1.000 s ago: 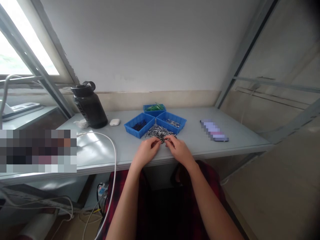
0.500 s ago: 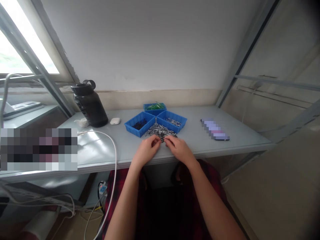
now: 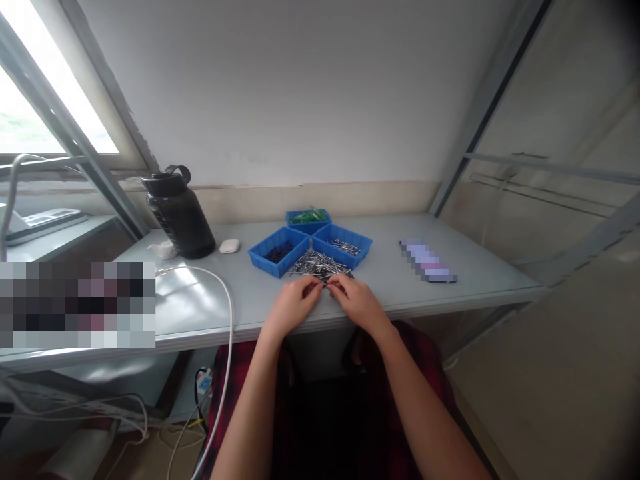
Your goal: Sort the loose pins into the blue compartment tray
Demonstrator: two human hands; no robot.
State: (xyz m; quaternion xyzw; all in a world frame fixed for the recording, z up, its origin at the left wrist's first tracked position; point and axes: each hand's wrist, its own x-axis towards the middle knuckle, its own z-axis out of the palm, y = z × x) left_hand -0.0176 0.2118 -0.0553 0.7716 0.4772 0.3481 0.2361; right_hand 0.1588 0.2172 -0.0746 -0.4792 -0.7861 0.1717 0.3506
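Observation:
A heap of thin silvery metal pieces point(image 3: 315, 261), like screws or nails, lies on the grey table. At its near edge, my left hand point(image 3: 295, 301) and my right hand point(image 3: 359, 303) almost meet, fingertips pinched together. Something small and dark shows between them, too small to name. Just behind the heap, a blue bin point(image 3: 261, 263) on the left contains dark small parts point(image 3: 279, 252). To its right, another blue bin point(image 3: 364, 251) contains silvery thin pieces point(image 3: 345, 246). Behind both stands a third blue bin point(image 3: 313, 227) with green pieces point(image 3: 310, 215).
A dark bottle point(image 3: 183, 220) and a white earphone case point(image 3: 230, 246) stand left of the bins. A phone point(image 3: 427, 261) lies on the right. One white cable point(image 3: 231, 313) hangs over the table's front edge point(image 3: 190, 341). Metal frame posts rise at both sides.
Both hands stay pinched at the near edge of the heap, with only a slight shift of the fingers. The whole view has moved a little.

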